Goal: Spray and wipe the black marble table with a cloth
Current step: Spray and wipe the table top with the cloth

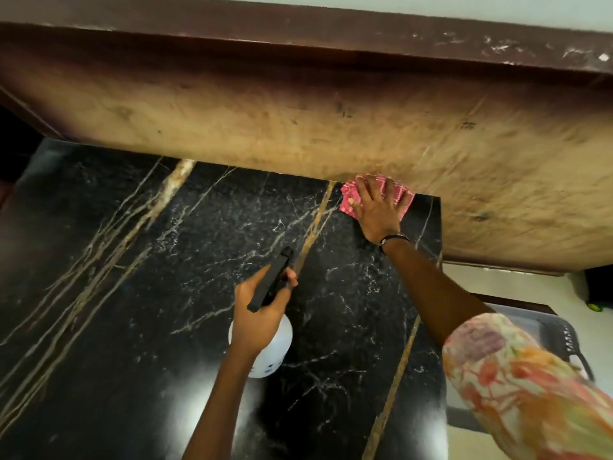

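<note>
The right hand (376, 212) lies flat with fingers spread on the one pink cloth (351, 197), pressing it at the table's (132, 293) far right corner, hard against the brown panel (298, 127) along the far edge. The left hand (262, 313) is closed around the neck of the one white spray bottle (275, 353), held over the middle. To the left and near, the black marble is bare and open; its right edge drops to pale floor (497, 283).
</note>
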A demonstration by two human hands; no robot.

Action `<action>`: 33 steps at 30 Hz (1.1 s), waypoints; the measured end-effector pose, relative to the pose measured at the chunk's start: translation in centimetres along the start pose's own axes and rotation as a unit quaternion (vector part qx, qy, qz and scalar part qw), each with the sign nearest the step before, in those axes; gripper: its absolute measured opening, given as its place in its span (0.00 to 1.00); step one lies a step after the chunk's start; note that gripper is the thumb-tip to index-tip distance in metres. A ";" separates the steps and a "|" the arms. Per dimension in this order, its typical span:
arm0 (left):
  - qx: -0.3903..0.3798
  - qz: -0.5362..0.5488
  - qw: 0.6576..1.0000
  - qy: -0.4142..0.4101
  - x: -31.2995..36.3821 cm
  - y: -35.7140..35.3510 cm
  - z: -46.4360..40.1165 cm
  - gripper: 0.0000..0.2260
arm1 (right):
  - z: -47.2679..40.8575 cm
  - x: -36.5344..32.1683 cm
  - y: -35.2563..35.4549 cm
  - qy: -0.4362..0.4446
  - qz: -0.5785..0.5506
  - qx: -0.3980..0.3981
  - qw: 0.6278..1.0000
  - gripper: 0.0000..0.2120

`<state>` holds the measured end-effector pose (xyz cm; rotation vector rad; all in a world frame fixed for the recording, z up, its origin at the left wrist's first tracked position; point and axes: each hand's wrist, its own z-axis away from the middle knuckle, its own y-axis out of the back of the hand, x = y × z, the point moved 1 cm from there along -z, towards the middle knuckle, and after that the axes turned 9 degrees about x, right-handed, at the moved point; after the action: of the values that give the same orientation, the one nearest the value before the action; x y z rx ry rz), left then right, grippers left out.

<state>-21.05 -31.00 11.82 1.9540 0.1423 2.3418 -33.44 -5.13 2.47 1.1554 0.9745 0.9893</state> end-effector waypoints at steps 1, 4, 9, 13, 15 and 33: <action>0.012 -0.005 1.000 0.002 -0.2 1.5 -0.5 0.13 | -0.3 -1.8 -0.2 0.013 0.000 -0.005 1.000 0.27; 0.037 -0.020 0.999 -0.004 -0.2 5.8 -1.9 0.13 | -0.9 -6.8 -0.8 0.034 -0.008 -0.017 0.999 0.27; 0.057 -0.013 0.998 -0.012 -0.4 14.3 -5.3 0.10 | -1.9 -16.4 -0.8 0.050 -0.004 0.004 0.999 0.26; 0.089 -0.014 0.996 -0.008 -1.0 21.3 -7.9 0.14 | -3.1 -25.5 -1.9 0.097 -0.007 0.009 0.995 0.26; 0.106 -0.014 0.994 -0.002 -1.2 24.5 -9.0 0.13 | -3.5 -30.0 -2.4 0.112 -0.008 0.016 0.994 0.27; 0.212 0.007 0.977 -0.007 -4.1 43.8 -14.0 0.09 | -5.9 -61.8 -7.0 0.388 -0.016 0.039 0.921 0.26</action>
<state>-34.46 -75.21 10.90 2.1451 0.6818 2.4637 -55.13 -63.68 0.48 0.7950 1.6623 1.4318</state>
